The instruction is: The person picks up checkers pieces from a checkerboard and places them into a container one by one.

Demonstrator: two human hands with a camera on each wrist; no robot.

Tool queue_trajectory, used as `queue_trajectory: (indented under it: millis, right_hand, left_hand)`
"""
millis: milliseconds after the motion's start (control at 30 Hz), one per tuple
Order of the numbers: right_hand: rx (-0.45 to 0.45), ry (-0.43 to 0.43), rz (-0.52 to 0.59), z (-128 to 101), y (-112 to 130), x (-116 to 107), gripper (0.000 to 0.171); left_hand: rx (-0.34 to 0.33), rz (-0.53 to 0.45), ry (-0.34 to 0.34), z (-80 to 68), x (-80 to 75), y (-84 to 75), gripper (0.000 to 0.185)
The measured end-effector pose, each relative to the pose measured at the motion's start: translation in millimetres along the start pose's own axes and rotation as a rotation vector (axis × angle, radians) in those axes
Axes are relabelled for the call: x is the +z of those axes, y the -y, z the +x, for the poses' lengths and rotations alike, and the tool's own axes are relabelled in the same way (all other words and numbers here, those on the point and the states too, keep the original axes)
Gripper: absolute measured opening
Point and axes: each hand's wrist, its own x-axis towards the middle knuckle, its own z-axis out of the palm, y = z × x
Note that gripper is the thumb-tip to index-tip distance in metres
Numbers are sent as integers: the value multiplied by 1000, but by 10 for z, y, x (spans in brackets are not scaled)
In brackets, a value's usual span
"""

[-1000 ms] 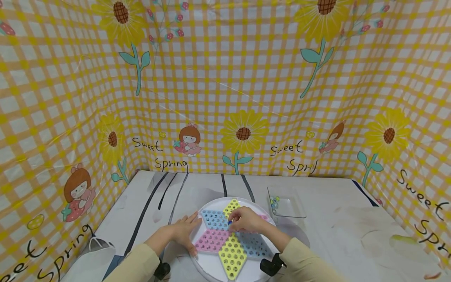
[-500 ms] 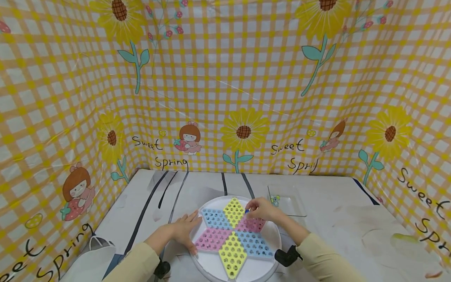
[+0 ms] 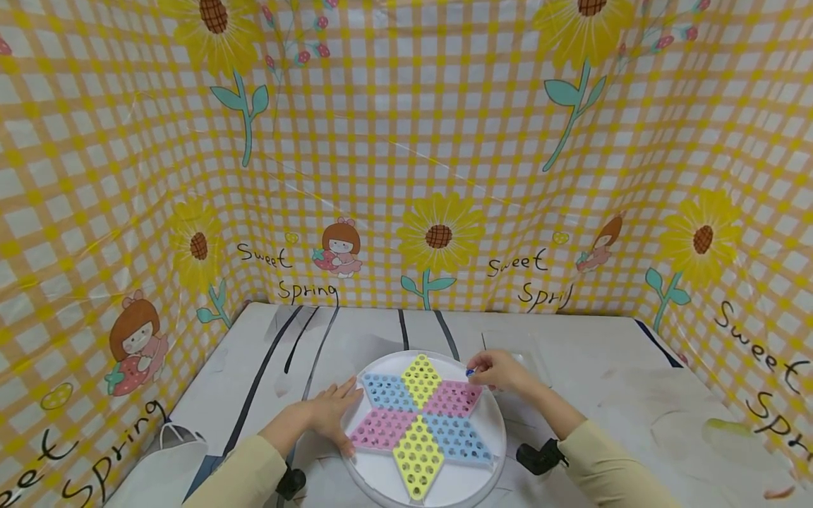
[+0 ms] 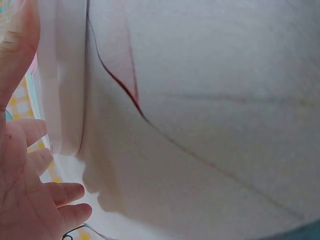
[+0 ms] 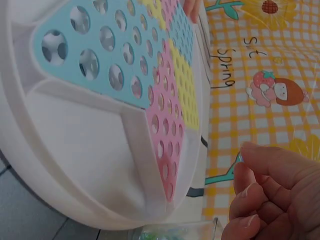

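A round white Chinese checkers board [image 3: 375,478] lies on the table, its star of yellow, pink and blue points full of holes. My left hand [image 3: 333,415] rests with spread fingers at the board's left rim; in the left wrist view its thumb lies along the white side wall. Above the far right rim, close to the pink point, my right hand [image 3: 498,370] pinches a small blue marble [image 3: 470,372] between thumb and forefinger. Only a sliver of the marble [image 5: 240,157] shows in the right wrist view, the fingertips covering most of it.
Behind my right hand stands a clear plastic box [image 3: 540,367], partly hidden by it; greenish marbles [image 5: 162,235] show inside it in the right wrist view. A white bag-like item [image 3: 159,466] sits at the table's left edge. Checked cloth walls [image 3: 406,141] enclose the table.
My right hand, pinching the blue marble, has moved from the star's centre over the pink point to the board's far right rim, toward the clear box. My left hand has stayed in place.
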Motion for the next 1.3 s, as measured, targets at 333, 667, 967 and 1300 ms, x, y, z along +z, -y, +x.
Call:
queue_trajectory:
  millis: [333,667,967,1300]
  right_hand:
    - [-4,-30,-11,-66,-152,-145,19]
    - [27,-26,-23,-92,-305,-273,22]
    - [56,-56,-45,-144,-413,-372,22]
    - [92,-76,-43,-166,-474,-429,22]
  left_hand:
    - [17,-7,2,12,1,19,104]
    - [10,-2,0,6,7,13,105]
    - [21,-2,-1,19,10,9,104]
    - [17,-6,7,3,-6,-4,104]
